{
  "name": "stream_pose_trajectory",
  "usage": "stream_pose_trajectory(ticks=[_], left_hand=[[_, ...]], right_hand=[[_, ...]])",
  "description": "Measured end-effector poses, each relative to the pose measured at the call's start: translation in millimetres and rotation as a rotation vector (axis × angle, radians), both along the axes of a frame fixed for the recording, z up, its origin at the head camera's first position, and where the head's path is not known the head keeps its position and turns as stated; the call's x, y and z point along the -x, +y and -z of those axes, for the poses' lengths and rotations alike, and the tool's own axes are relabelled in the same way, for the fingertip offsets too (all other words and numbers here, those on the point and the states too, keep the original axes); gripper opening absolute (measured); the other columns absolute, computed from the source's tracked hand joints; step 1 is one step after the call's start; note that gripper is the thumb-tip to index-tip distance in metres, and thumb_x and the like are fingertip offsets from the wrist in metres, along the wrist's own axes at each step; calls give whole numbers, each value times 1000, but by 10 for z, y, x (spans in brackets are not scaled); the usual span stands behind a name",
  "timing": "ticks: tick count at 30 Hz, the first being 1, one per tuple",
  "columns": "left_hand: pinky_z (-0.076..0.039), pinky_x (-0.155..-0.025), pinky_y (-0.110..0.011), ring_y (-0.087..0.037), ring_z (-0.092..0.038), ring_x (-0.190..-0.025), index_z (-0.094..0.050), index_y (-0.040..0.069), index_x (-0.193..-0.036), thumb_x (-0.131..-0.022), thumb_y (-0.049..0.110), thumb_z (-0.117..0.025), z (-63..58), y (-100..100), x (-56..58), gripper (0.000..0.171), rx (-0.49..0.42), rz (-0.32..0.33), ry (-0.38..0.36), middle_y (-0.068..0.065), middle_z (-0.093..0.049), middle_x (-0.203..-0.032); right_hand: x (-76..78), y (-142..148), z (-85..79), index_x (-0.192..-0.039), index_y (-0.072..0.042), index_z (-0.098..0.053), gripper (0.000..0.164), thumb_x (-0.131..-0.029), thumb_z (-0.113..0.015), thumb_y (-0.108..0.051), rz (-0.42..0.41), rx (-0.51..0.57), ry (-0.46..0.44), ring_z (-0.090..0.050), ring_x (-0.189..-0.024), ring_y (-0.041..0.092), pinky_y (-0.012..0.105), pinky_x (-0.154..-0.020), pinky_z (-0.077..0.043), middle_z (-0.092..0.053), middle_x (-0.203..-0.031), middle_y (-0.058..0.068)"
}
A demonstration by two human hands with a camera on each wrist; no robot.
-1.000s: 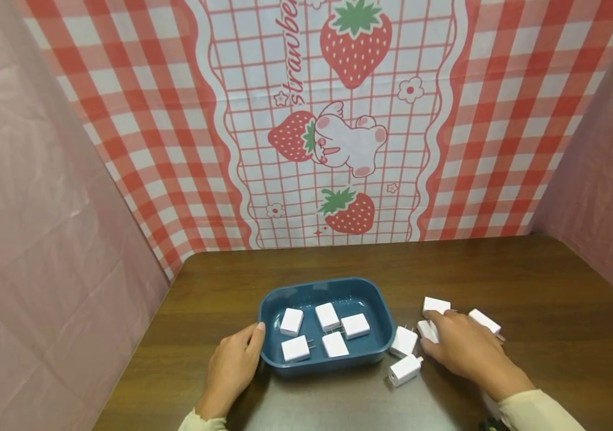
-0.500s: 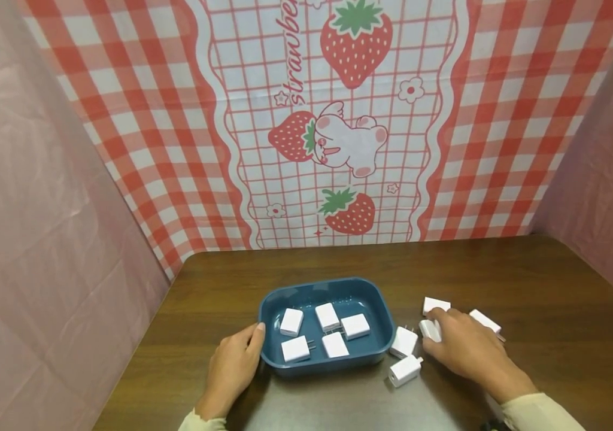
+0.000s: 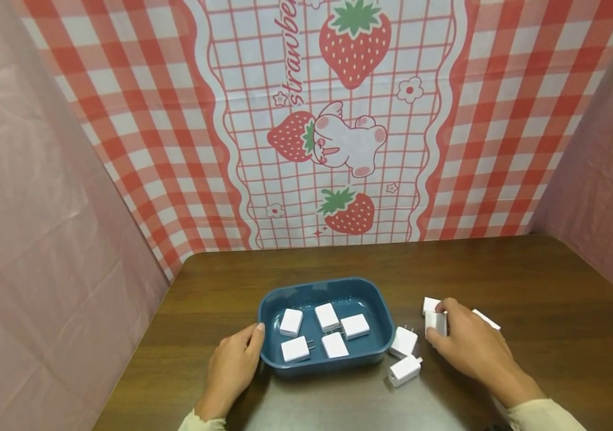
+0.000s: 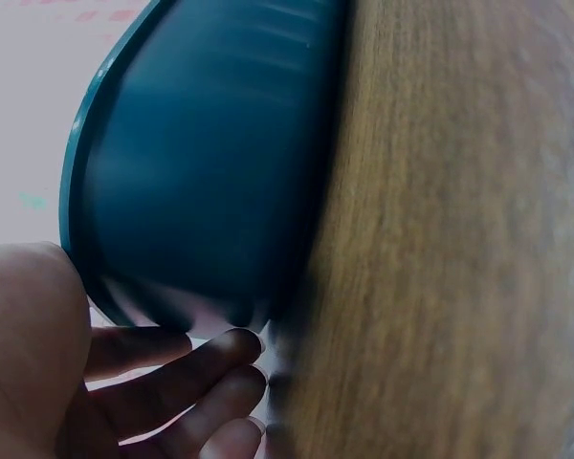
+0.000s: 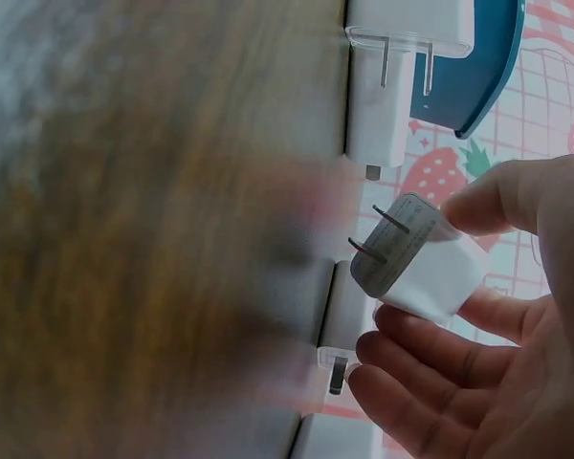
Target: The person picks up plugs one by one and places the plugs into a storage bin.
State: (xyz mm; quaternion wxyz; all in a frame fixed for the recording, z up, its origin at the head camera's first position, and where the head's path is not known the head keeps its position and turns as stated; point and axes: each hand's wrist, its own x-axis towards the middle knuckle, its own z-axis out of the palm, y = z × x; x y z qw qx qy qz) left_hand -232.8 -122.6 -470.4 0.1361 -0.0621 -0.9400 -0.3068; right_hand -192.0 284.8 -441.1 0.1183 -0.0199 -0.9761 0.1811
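In the head view, my right hand (image 3: 470, 341) pinches a white two-pin charger plug (image 3: 436, 323) between thumb and fingers. The right wrist view shows this charger plug (image 5: 430, 258) tilted, with its metal prongs bare. My left hand (image 3: 233, 365) holds the left end of a blue tray (image 3: 328, 362), thumb at the rim and fingers against the outer wall (image 4: 201, 172). Several white charger plugs lie inside the tray, such as one charger plug (image 3: 295, 348) at its front left.
Two charger plugs lie right of the tray, one (image 3: 404, 342) by its wall and another (image 3: 405, 370) nearer me. Behind my right hand lie a charger plug (image 3: 431, 304) and a partly hidden one (image 3: 486, 319). A checked cloth (image 3: 349, 120) hangs behind the wooden table (image 3: 220, 266).
My right hand has raised the pinched charger plug slightly and turned it more upright. The left hand and the tray have stayed put.
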Motion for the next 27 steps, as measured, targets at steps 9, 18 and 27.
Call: stream_pose_trajectory(ticks=[9, 18, 27], left_hand=[[-50, -72, -56, -32, -71, -95, -76, 25, -110, -105, 44, -47, -2, -5, 5, 35, -1, -8, -4, -4, -75, -104], [-50, -73, -56, -33, -71, -96, -75, 24, -113, -105, 43, -47, -13, 11, -7, 35, -1, 6, -10, -4, -74, -106], [-50, -73, -56, -34, -71, -96, -75, 23, -113, -105, 41, -47, -6, 4, -1, 34, -6, 7, 7, -5, -75, -105]], right_hand=[[-25, -5, 10, -105, -12, -61, 33, -82, -74, -31, -15, -2, 38, -56, -68, 19, 45, -56, -43, -60, -75, 1], [-87, -89, -64, -104, -14, -62, 29, -85, -75, -33, -18, 79, 73, -56, -73, 18, 40, -58, -42, -62, -84, 0], [-139, -274, -172, -108, -10, -63, 26, -89, -75, -22, -90, 336, 194, -68, -86, 18, 40, -76, -53, -72, -100, 8]])
